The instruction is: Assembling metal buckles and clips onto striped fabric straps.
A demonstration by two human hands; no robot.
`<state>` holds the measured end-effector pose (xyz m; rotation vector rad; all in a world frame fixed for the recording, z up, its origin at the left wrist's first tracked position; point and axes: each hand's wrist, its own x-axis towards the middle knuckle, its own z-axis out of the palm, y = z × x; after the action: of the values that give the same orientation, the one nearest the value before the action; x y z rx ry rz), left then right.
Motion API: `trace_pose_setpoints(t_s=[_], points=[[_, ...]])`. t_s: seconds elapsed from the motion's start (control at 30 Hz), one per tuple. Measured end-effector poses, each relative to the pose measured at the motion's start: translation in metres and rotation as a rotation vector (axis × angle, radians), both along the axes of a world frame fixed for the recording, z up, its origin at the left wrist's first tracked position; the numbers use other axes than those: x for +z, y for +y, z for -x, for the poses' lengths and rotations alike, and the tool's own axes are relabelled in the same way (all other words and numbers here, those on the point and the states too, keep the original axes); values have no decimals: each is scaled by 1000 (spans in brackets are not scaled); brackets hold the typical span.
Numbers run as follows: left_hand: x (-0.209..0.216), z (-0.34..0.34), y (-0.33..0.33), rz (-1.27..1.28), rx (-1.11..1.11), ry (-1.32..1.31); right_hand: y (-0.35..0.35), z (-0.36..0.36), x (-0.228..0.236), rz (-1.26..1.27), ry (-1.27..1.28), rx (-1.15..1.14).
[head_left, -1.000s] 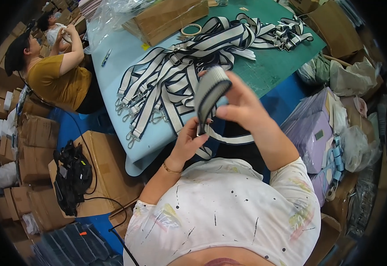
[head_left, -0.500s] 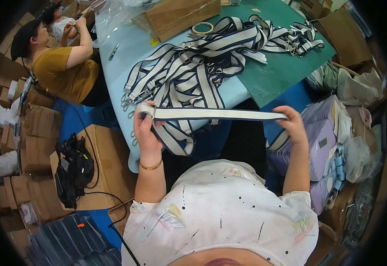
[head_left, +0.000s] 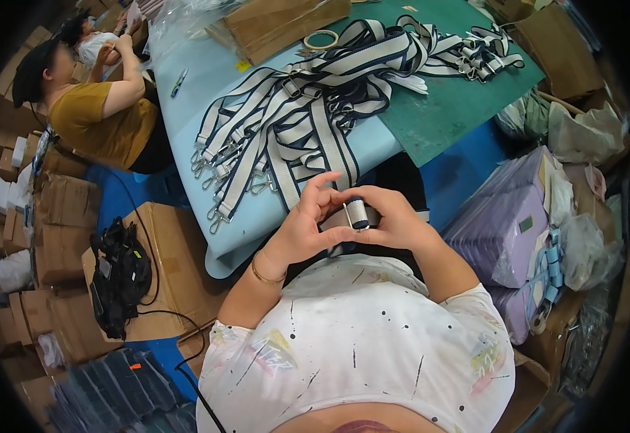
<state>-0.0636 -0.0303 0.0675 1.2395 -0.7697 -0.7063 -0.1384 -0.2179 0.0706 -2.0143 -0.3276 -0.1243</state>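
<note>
A white strap with dark navy edges (head_left: 358, 211) is between my hands, close in front of my chest. It is bent round a metal buckle, whose frame shows at the fold. My right hand (head_left: 388, 216) closes on the fold with thumb and fingers. My left hand (head_left: 313, 225) grips the strap from the other side, its thumb against the buckle and some fingers lifted. Part of the strap is hidden behind my fingers. Just beyond lies a heap of similar straps (head_left: 327, 144) with metal snap hooks at their near-left ends.
The table has a light blue cover (head_left: 185, 115) and a green mat (head_left: 445, 119). On it are a cardboard box (head_left: 279, 32), a tape roll (head_left: 320, 40) and a pen (head_left: 179, 83). Purple wrapped goods (head_left: 499, 209) stand right. A co-worker in a mustard top (head_left: 105, 126) is far left.
My hands have come together from wide apart, and the strap stretched between them is now folded at its buckle. My right hand moved left; my left moved right.
</note>
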Motion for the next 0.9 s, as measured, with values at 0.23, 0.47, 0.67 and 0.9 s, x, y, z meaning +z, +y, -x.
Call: trace_pose_setpoints(t_s=[0.23, 0.47, 0.67, 0.9], points=[[-18, -8, 13, -327, -464, -126, -52, 9, 28, -889, -161, -165], [-78, 8, -6, -97, -460, -188, -49, 13, 54, -863, -338, -274], [-96, 19, -14, -131, -402, -241, -58, 12, 69, -647, -420, -315], [-101, 10, 23, 393, -159, 445, -132, 4, 61, -1124, -420, -279]])
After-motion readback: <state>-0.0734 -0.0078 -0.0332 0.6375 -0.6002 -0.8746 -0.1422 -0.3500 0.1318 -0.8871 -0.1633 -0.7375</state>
